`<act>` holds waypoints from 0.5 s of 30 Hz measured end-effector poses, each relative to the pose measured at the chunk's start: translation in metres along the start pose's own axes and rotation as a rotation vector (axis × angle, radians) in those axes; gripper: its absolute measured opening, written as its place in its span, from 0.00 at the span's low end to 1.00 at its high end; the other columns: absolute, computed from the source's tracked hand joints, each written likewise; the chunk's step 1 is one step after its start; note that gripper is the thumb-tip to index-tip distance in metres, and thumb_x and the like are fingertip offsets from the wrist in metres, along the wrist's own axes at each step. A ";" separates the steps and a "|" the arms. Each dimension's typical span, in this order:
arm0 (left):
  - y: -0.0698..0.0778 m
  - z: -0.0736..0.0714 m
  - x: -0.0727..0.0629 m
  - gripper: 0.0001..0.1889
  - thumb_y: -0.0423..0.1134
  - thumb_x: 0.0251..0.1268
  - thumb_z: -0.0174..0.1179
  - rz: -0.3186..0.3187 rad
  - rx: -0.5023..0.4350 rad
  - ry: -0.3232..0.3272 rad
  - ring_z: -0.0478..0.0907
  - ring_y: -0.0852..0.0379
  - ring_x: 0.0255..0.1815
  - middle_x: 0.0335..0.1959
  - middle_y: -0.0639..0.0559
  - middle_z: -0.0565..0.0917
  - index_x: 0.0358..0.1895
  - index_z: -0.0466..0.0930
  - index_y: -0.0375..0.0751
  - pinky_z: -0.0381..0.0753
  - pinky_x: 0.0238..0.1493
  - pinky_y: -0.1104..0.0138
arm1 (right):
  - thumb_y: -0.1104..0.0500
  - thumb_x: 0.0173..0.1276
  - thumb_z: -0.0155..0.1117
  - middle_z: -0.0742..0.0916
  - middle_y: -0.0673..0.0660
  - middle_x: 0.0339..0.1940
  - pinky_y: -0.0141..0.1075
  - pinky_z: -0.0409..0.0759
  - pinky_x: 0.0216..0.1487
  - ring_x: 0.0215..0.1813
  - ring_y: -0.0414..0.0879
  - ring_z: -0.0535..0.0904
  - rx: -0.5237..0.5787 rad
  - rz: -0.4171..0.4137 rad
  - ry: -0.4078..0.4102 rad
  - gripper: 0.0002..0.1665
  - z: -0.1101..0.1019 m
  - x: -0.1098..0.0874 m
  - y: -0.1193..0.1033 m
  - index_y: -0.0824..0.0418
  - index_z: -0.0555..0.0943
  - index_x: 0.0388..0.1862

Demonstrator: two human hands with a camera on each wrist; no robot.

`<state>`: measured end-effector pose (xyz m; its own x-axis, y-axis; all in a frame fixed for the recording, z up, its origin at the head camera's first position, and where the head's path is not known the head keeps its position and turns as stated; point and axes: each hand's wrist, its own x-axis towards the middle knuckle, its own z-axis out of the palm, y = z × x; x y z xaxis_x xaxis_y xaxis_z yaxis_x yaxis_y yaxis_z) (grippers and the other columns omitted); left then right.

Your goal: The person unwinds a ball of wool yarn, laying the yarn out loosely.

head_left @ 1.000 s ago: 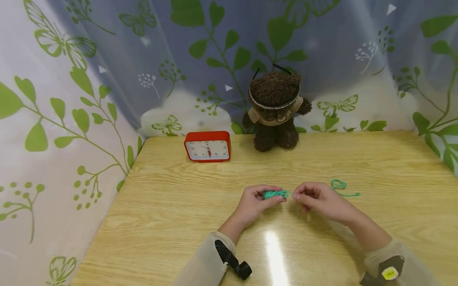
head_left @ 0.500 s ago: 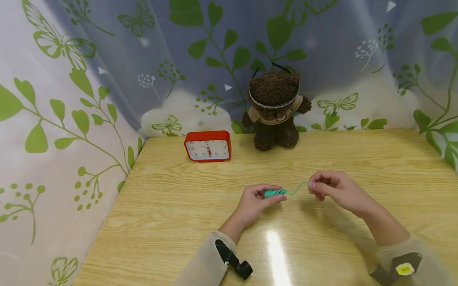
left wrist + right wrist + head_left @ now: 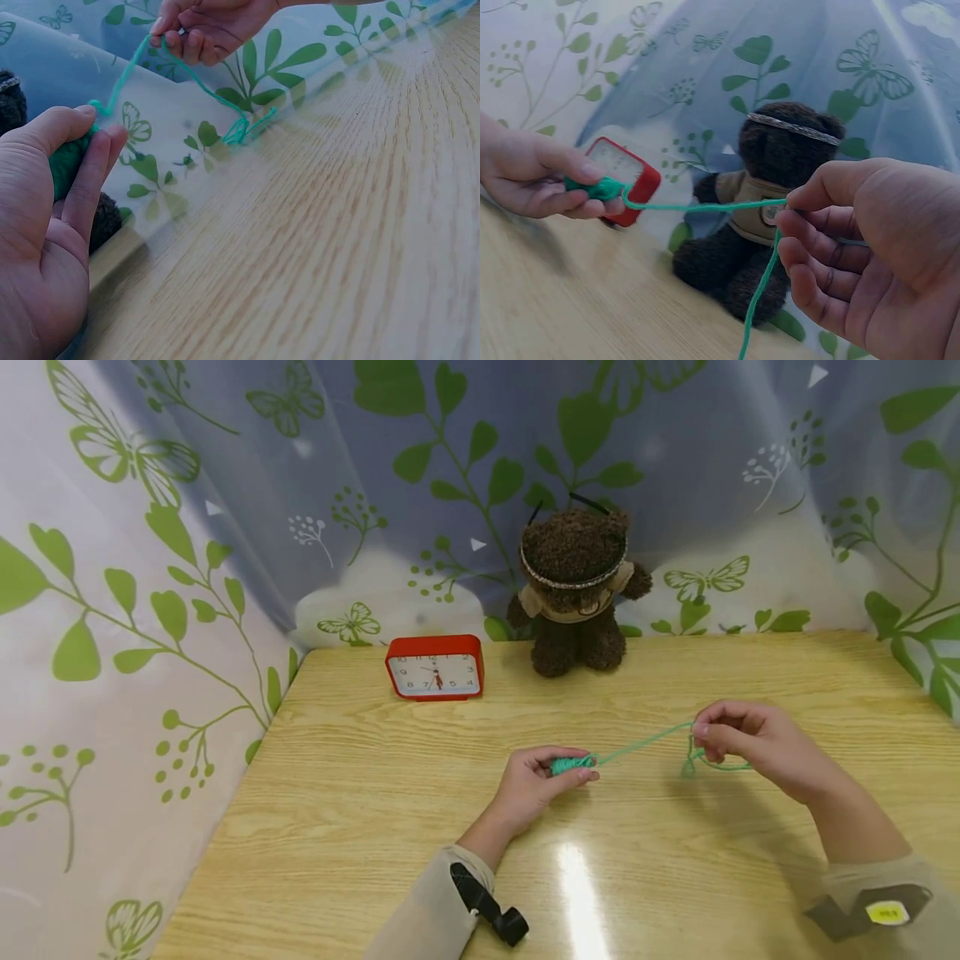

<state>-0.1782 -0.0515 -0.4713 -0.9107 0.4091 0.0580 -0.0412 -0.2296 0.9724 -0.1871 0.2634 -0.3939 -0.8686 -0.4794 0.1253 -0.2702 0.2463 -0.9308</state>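
In the head view my left hand (image 3: 528, 783) grips a small wound bundle of green yarn (image 3: 572, 765) between thumb and fingers, just above the table. A strand of yarn (image 3: 645, 744) runs from the bundle up to my right hand (image 3: 765, 745), which pinches it between thumb and index finger. The strand looks nearly straight in the right wrist view, and its tail (image 3: 757, 304) hangs below my fingertips. The left wrist view shows the loose yarn end (image 3: 238, 131) in a small tangle beyond the hands. My palm and fingers hide part of the bundle.
A red alarm clock (image 3: 436, 668) stands at the back left of the wooden table (image 3: 337, 827). To its right, a brown teddy bear (image 3: 576, 593) with a headband sits against the leaf-patterned curtain (image 3: 450, 527).
My right hand has moved right and slightly away from me, drawing out a longer strand from the bundle. Loose yarn now hangs beneath it. The left hand has stayed nearly still.
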 end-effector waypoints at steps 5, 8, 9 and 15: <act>0.001 0.000 0.000 0.16 0.27 0.65 0.64 0.010 -0.008 0.002 0.88 0.60 0.43 0.48 0.29 0.85 0.55 0.81 0.25 0.88 0.50 0.68 | 0.66 0.79 0.50 0.79 0.51 0.28 0.38 0.77 0.32 0.32 0.48 0.74 -0.026 0.012 0.026 0.10 -0.012 -0.003 0.006 0.73 0.77 0.44; -0.001 -0.001 0.001 0.17 0.28 0.65 0.65 0.017 -0.009 0.003 0.88 0.60 0.43 0.48 0.28 0.85 0.55 0.81 0.25 0.88 0.49 0.69 | 0.65 0.79 0.50 0.79 0.50 0.28 0.38 0.77 0.32 0.32 0.47 0.75 -0.016 0.039 0.058 0.10 -0.019 -0.006 0.009 0.71 0.77 0.44; -0.001 -0.001 0.001 0.17 0.28 0.65 0.65 0.021 -0.012 0.002 0.88 0.60 0.43 0.48 0.28 0.85 0.55 0.81 0.25 0.88 0.49 0.69 | 0.65 0.80 0.50 0.79 0.50 0.29 0.37 0.76 0.31 0.32 0.47 0.75 -0.011 0.046 0.067 0.10 -0.021 -0.007 0.010 0.71 0.77 0.44; -0.003 -0.002 0.001 0.17 0.28 0.65 0.65 0.032 -0.024 -0.005 0.89 0.59 0.44 0.48 0.29 0.85 0.55 0.80 0.24 0.88 0.51 0.67 | 0.63 0.81 0.48 0.80 0.50 0.31 0.34 0.77 0.32 0.32 0.45 0.75 0.017 0.055 0.114 0.12 -0.031 -0.012 0.016 0.71 0.77 0.44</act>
<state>-0.1796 -0.0521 -0.4741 -0.9096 0.4055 0.0903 -0.0218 -0.2637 0.9644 -0.1939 0.2989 -0.3995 -0.9239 -0.3661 0.1114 -0.2146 0.2544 -0.9430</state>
